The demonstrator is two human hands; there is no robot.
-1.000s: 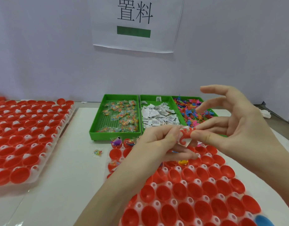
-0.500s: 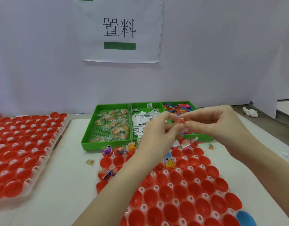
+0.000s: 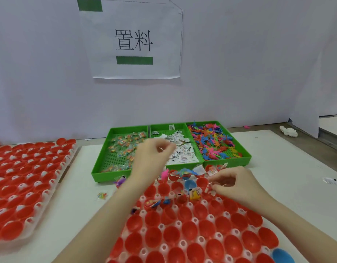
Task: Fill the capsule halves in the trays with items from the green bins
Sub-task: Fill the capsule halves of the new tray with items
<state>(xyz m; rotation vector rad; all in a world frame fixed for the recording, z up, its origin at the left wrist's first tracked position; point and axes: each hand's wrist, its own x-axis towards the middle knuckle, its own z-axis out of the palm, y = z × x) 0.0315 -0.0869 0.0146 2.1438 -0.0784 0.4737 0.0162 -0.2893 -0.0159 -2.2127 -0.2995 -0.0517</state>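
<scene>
Three green bins stand side by side at the back of the bench: the left bin (image 3: 101,166) holds clear packets of coloured bits, the middle bin (image 3: 160,126) white paper slips, the right bin (image 3: 246,158) bright plastic figures. Just in front lies a tray (image 3: 183,243) of open red capsule halves (image 3: 190,231), the far rows partly filled. A second tray (image 3: 40,204) lies well left.

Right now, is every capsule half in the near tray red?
No: the near tray holds mostly red halves, but a blue half sits near its far end and another at the near right corner.
</scene>
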